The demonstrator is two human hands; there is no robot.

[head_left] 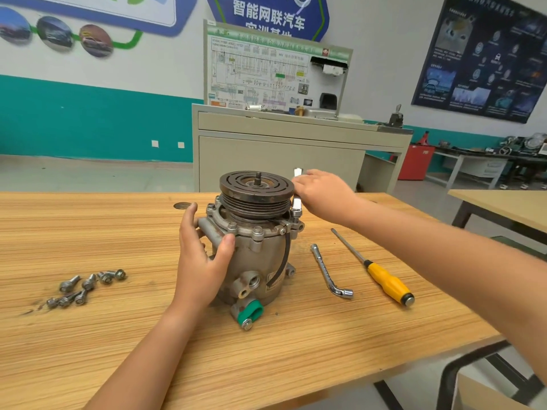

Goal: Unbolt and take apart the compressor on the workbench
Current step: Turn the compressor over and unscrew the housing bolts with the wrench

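The grey metal compressor [254, 255] stands upright in the middle of the wooden workbench [88, 335], its dark grooved pulley [257, 189] on top. My left hand [201, 261] grips the compressor's left side, thumb against the flange. My right hand [322, 193] holds a silver socket tool [297, 204] standing upright on a bolt at the flange's right edge. Several flange bolts [258, 232] sit in the rim. A green cap [251, 312] covers a lug at the front bottom.
Several loose bolts [85, 287] lie on the bench to the left. An L-shaped socket wrench [330, 272] and a yellow-handled screwdriver [384, 279] lie to the right. A grey cabinet [281, 155] with a wiring display board stands behind the bench.
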